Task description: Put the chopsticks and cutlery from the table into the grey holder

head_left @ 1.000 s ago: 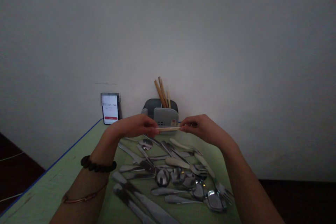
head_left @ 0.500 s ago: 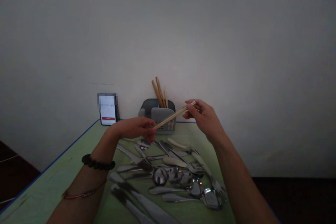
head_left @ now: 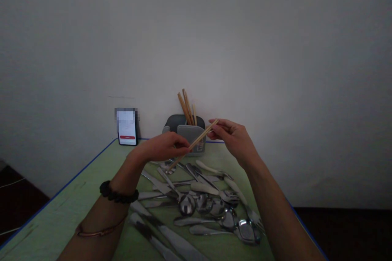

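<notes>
A pair of light wooden chopsticks point(head_left: 201, 136) slants up to the right between my two hands. My left hand point(head_left: 167, 146) pinches them around the middle, their lower ends reaching past its fingers over the cutlery. My right hand point(head_left: 231, 134) has its thumb and fingers closed at their upper ends. Just behind the hands stands a grey cutlery holder point(head_left: 185, 132) with several brown chopsticks point(head_left: 185, 106) and a paler one point(head_left: 194, 115) upright in it. Below lie metal spoons point(head_left: 186, 204), forks point(head_left: 229, 196) and knives point(head_left: 171, 234), overlapping on the table, some with cream handles.
A phone point(head_left: 127, 128) with a lit screen leans against the wall point(head_left: 260, 49) at the back left. The green table point(head_left: 70, 195) has a blue edge and meets the wall behind the holder.
My left hand has slid along the chopsticks to the right, so their lower ends now show beyond it. My right hand has shifted left, bringing the hands closer together.
</notes>
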Motion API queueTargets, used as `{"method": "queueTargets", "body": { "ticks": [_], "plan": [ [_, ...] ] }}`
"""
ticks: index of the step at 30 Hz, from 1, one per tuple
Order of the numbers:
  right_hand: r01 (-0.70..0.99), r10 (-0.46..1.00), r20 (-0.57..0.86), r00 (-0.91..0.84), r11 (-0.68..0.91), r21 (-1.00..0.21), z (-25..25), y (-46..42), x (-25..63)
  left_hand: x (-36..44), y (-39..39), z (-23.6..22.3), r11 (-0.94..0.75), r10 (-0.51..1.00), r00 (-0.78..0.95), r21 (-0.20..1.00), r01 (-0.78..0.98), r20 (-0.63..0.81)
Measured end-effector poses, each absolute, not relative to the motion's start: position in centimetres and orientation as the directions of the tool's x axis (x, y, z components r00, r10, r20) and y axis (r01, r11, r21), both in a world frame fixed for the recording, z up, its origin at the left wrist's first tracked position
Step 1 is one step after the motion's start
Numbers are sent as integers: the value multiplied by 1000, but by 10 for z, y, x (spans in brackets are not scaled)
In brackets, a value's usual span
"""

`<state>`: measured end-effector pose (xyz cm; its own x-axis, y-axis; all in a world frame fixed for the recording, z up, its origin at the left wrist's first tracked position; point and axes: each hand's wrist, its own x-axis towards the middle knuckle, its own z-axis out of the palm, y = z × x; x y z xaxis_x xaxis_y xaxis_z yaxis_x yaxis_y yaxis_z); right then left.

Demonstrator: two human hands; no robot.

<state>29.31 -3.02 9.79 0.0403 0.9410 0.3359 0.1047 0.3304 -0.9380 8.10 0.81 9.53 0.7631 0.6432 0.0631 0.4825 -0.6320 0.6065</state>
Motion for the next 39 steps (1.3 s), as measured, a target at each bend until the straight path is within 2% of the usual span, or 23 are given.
{"method": "queueTargets", "body": {
  "ticks": [6,31,39],
  "plan": [
    [123,937,344,61,335,-934,96,-30,291,84,7,95,-565,635,773,683,462,2],
    [193,919,393,9,385,-903,97,-30,283,84,0,103,-638,600,797,557,532,-74],
    [115,924,383,23,378,-919,96,-29,285,85,0,101,-592,639,769,631,501,-11]
  ]
}}
